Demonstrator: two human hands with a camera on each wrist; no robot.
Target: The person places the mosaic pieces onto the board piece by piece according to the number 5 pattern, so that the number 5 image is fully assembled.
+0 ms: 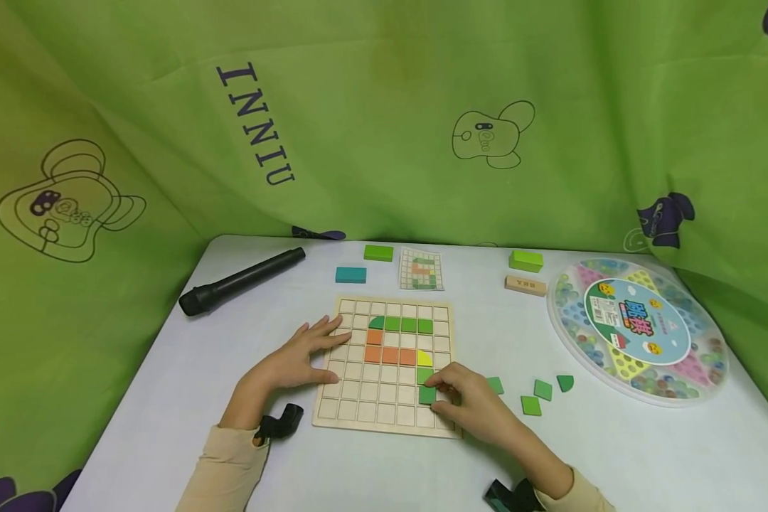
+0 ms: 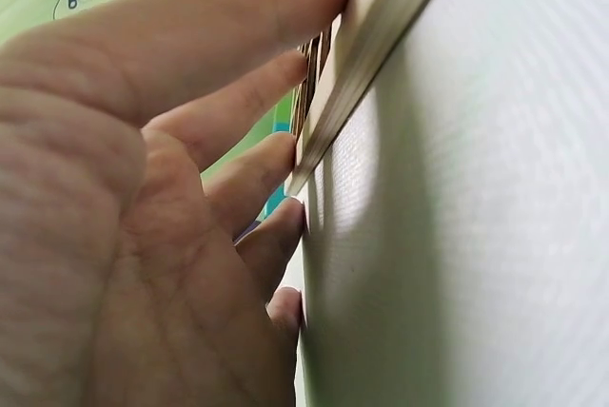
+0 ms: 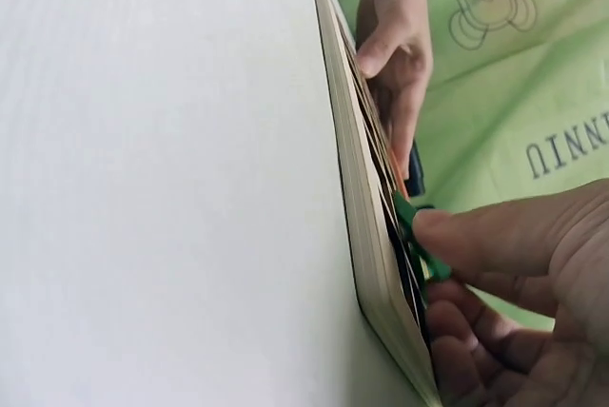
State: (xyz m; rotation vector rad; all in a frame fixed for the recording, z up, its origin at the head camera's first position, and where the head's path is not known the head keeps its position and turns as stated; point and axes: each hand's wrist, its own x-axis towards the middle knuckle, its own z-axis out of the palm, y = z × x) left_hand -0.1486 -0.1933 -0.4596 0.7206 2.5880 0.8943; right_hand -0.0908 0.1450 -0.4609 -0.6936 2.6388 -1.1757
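A wooden grid board (image 1: 358,412) lies on the white table. On it, a green rounded tile and several green squares (image 1: 408,325) form a row, with orange squares (image 1: 390,355) and a yellow rounded tile (image 1: 424,358) below. My right hand (image 1: 473,402) is over the board's lower right. Its thumb and a finger pinch a green square tile (image 3: 423,241), which sits tilted at the grid in the right wrist view. Just above it lies another green square (image 1: 424,375). My left hand (image 1: 294,359) rests at the board's left edge, fingers spread, thumb and fingertips on the rim.
Several loose green tiles (image 1: 542,389) lie right of the board. A printed pattern card (image 1: 421,270) is behind it, near a teal block (image 1: 350,275), green blocks (image 1: 526,261) and a wooden block (image 1: 525,286). A black microphone (image 1: 243,281) lies left, a round marble game box (image 1: 640,331) right.
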